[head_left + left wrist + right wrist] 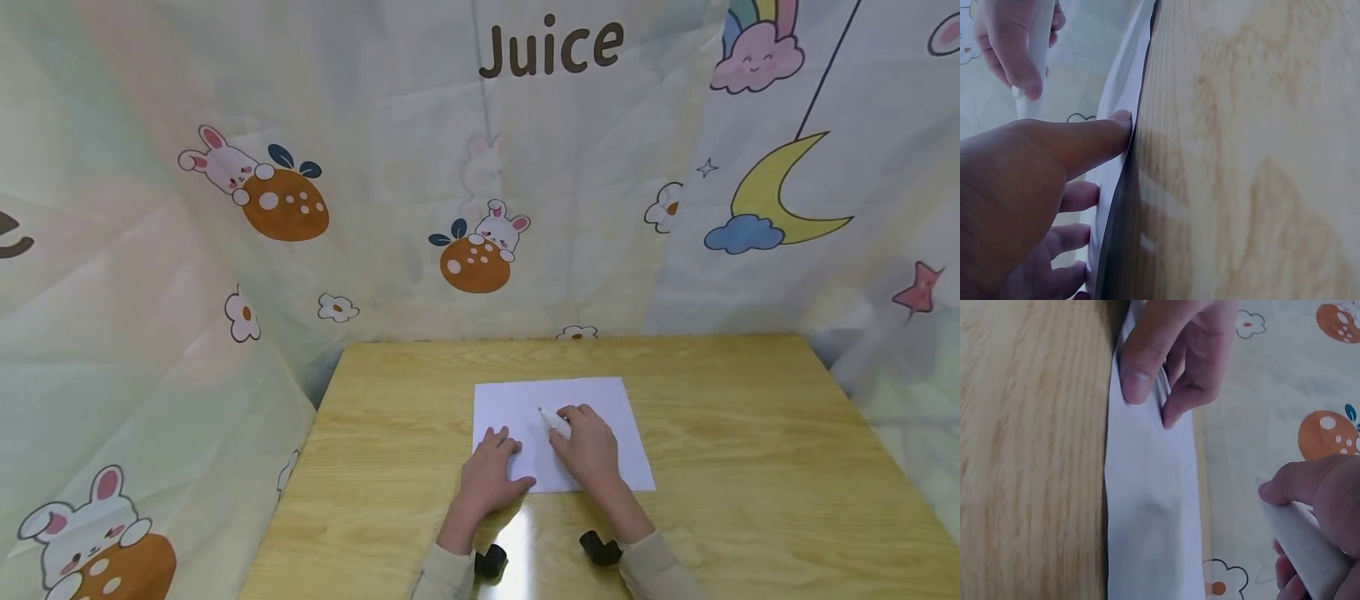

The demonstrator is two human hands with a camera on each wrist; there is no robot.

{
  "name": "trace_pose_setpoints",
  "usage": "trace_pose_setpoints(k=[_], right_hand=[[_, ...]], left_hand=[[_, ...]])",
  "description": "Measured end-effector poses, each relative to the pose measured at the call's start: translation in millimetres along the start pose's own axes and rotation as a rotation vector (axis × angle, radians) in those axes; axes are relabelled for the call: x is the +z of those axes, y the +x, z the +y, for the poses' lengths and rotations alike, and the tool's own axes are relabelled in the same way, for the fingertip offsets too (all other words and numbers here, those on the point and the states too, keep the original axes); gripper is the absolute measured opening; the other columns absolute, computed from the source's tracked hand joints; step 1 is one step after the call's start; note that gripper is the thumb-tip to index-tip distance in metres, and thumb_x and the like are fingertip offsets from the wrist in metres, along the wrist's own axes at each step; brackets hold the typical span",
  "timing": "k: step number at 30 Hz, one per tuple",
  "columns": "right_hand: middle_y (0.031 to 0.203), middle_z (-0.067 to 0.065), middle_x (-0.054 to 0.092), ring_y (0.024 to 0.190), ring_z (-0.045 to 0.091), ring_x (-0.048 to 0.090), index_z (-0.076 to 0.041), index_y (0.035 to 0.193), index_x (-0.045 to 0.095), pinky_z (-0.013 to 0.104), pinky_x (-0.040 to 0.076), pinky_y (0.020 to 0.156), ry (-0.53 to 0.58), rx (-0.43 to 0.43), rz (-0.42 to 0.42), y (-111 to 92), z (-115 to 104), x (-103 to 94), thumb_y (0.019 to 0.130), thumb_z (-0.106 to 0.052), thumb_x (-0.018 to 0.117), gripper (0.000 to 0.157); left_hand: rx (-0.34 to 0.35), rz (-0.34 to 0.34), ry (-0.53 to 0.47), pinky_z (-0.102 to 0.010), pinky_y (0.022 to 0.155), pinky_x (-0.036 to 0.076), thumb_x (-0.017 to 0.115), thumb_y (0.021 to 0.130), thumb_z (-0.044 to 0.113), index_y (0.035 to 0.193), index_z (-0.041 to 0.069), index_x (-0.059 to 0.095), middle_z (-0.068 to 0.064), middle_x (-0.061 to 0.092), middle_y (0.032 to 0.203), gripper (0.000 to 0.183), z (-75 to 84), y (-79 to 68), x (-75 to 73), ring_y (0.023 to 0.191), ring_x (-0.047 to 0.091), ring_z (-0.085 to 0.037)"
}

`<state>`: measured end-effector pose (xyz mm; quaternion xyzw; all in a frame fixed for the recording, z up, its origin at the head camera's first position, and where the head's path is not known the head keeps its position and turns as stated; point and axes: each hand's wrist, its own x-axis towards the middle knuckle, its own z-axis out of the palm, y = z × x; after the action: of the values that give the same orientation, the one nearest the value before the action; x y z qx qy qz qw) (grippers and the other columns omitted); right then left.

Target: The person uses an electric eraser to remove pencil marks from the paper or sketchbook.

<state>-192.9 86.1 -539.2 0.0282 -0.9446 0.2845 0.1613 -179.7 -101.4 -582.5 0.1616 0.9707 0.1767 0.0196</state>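
A white sheet of paper (536,387) lies on the wooden table, its near edge toward the person. My left hand (489,477) rests on the sheet's near left part with fingers spread; in the left wrist view its thumb (1094,140) reaches the paper's edge. A thick white marker (556,422) is held in my right hand (590,448) over the middle of the paper, its small dark tip pointing up and left. The right wrist view shows the marker (1304,547) between thumb and fingers, raised above the sheet (1150,487).
The wooden table (750,450) extends to both sides of the paper. A patterned cloth (390,167) with rabbits and fruit hangs behind and at the sides. Black wrist devices (491,562) sit by both cuffs.
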Motion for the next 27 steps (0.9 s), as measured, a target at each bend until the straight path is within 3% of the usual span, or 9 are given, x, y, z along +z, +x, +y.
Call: trace_pose_setpoints(k=[9,12,17,22,27], right_hand=[[0.083,0.009,0.063,0.047,0.012,0.046,-0.009,0.099,0.072,0.03,0.042,0.041,-0.091,-0.185,0.077,-3.5,2.1,1.0,0.074,-0.021,0.08,0.029],[0.081,0.007,0.063,0.048,0.012,0.046,-0.01,0.098,0.073,0.03,0.04,0.04,-0.116,-0.193,0.08,-3.4,3.9,0.0,0.074,-0.022,0.081,0.028],[0.083,0.007,0.063,0.061,0.021,0.056,-0.009,0.099,0.074,0.035,0.047,0.048,-0.128,-0.201,0.052,-3.4,7.1,-2.0,0.074,-0.02,0.084,0.029],[0.088,0.009,0.065,0.073,0.027,0.059,-0.008,0.103,0.072,0.04,0.051,0.058,-0.125,-0.169,0.0,-2.3,12.7,-4.7,0.077,-0.02,0.083,0.03],[0.09,0.01,0.066,0.075,0.026,0.061,-0.007,0.103,0.073,0.041,0.052,0.061,-0.094,-0.143,-0.042,0.8,18.0,-10.9,0.078,-0.02,0.082,0.029]], left_hand=[[-0.006,0.006,-0.004,-0.05,0.099,0.041,0.074,0.079,0.052,0.118,0.016,0.064,-0.013,0.046,0.144,0.055,-0.1,-2.1,-1.0,0.136,0.036,-0.036],[-0.004,0.006,-0.004,-0.05,0.099,0.041,0.074,0.079,0.052,0.119,0.016,0.064,-0.013,0.046,0.145,0.055,0.0,-1.6,-1.7,0.136,0.036,-0.036],[-0.004,-0.001,-0.004,-0.05,0.1,0.041,0.073,0.08,0.052,0.12,0.015,0.064,-0.013,0.045,0.145,0.055,-0.5,-1.5,-1.7,0.137,0.035,-0.036],[0.018,0.012,-0.003,-0.049,0.1,0.041,0.073,0.079,0.052,0.12,0.015,0.064,-0.014,0.047,0.144,0.056,-0.2,-0.2,-1.6,0.135,0.037,-0.037],[0.011,0.012,-0.004,-0.05,0.1,0.04,0.073,0.079,0.052,0.12,0.016,0.064,-0.014,0.046,0.144,0.056,-0.4,1.4,-2.2,0.136,0.036,-0.036]])
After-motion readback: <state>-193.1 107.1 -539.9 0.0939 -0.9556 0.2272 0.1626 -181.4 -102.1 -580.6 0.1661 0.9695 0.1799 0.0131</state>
